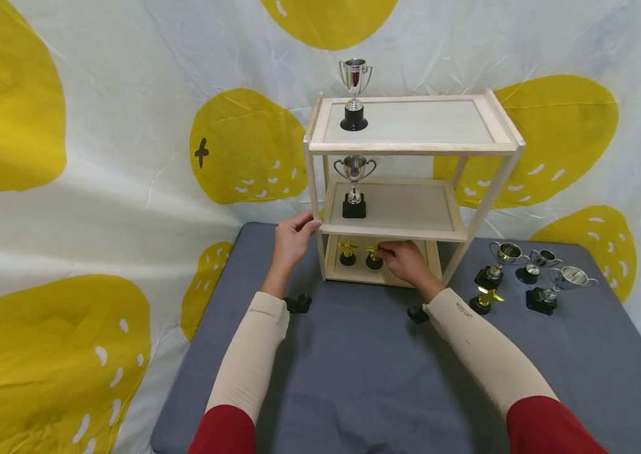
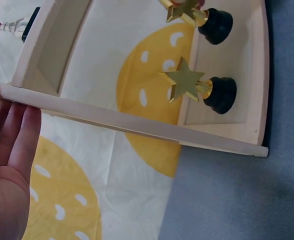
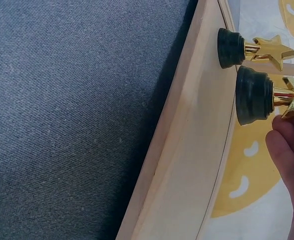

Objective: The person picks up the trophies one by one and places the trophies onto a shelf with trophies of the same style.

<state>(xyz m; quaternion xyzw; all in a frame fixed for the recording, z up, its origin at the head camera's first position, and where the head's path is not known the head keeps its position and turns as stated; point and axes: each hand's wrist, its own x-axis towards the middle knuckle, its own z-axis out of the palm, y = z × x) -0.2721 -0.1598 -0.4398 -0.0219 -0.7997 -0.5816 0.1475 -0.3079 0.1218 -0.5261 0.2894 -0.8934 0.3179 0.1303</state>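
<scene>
A three-tier pale wooden shelf (image 1: pixel 411 149) stands against the cloth backdrop. My left hand (image 1: pixel 293 239) holds its left front post (image 2: pixel 107 114), thumb on one side and fingers on the other. At the bottom tier my right hand (image 1: pixel 405 260) pinches a gold star trophy (image 3: pixel 255 96) by its star. Its black base is over the bottom board; whether it touches is hard to tell. Beside it, to the left, another gold star trophy (image 1: pixel 347 257) stands upright. One silver cup trophy (image 1: pixel 354 94) is on the top tier, and another silver cup (image 1: pixel 354 189) on the middle tier.
Right of the shelf, several silver cups, such as the two-handled cup (image 1: pixel 561 287), and a gold star trophy (image 1: pixel 485 299) are on the grey table (image 1: pixel 365 366). The yellow-patterned white cloth (image 1: pixel 150 75) hangs behind and to the left.
</scene>
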